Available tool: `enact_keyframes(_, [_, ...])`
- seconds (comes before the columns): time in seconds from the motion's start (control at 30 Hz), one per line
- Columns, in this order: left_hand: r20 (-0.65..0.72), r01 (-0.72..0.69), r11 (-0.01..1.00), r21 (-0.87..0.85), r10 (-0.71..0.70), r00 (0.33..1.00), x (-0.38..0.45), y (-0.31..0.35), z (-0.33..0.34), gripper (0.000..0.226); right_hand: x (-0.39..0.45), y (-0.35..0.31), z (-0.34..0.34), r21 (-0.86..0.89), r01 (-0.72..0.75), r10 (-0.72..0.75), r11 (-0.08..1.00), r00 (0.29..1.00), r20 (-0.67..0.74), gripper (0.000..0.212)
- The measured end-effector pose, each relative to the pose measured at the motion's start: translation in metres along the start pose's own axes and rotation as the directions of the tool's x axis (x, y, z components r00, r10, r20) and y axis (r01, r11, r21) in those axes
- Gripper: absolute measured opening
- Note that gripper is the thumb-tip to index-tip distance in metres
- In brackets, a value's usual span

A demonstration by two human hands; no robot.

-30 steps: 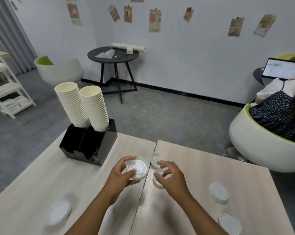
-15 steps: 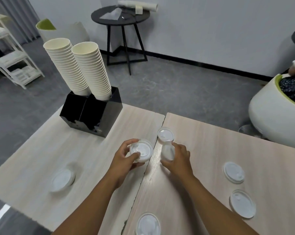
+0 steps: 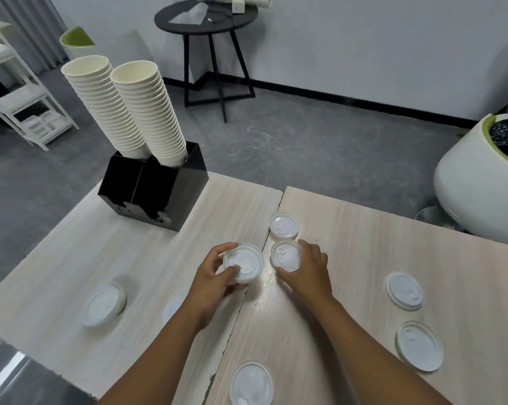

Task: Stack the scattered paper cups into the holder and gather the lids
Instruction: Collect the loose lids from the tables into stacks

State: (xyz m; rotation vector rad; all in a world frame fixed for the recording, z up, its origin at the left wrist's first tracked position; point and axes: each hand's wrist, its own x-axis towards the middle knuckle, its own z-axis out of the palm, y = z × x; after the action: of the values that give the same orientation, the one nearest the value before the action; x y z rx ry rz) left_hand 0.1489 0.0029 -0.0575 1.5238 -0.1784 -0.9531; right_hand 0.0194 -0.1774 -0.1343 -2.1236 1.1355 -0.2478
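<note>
Your left hand [image 3: 214, 280] pinches a small stack of lids [image 3: 243, 265] while your right hand [image 3: 306, 271] grips one lid [image 3: 285, 255] at the table seam, another lid [image 3: 284, 225] just beyond, the cup-filled holder [image 3: 156, 187] far left.

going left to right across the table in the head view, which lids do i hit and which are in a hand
Lid at the left edge → lid held in the left hand → lid under the right hand → two lids at the right.
</note>
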Motion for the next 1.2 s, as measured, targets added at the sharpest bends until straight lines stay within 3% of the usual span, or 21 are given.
enact_keyframes(0.27, [-0.033,0.003,1.000,-0.023,-0.004,0.999,-0.005,0.001,0.000,0.043,0.002,0.000,-0.003,-0.044,0.042,-0.040,0.998,0.999,0.034,0.081])
enact_keyframes(0.43, [-0.042,-0.035,0.999,0.006,0.036,0.998,-0.003,0.014,0.009,0.042,-0.009,-0.017,-0.032,0.336,0.065,-0.052,0.940,0.997,-0.049,0.080])
enact_keyframes(0.53, [-0.035,-0.045,0.999,0.004,0.045,0.998,-0.002,0.018,0.021,0.041,-0.018,-0.038,-0.058,0.426,0.176,-0.176,0.888,0.984,-0.038,0.078])
enact_keyframes(0.7, [0.001,-0.015,0.998,-0.060,0.015,1.000,-0.004,0.024,0.050,0.027,-0.022,-0.054,-0.080,0.299,0.310,-0.350,0.902,0.932,0.089,0.086])
enact_keyframes(0.93, [0.094,0.030,0.993,-0.114,-0.019,0.995,-0.002,0.027,0.061,0.027,-0.019,-0.051,-0.077,0.215,0.272,-0.305,0.938,0.942,0.138,0.092])
enact_keyframes(1.07, [0.096,0.034,0.995,-0.089,-0.025,0.995,0.011,0.026,0.049,0.039,-0.012,-0.053,-0.064,0.220,0.239,-0.282,0.946,0.941,0.186,0.094])
enact_keyframes(1.2, [0.079,0.066,0.993,-0.096,-0.059,0.995,0.027,0.024,0.030,0.044,-0.001,-0.052,-0.052,0.335,0.163,-0.219,0.928,0.966,0.135,0.077])
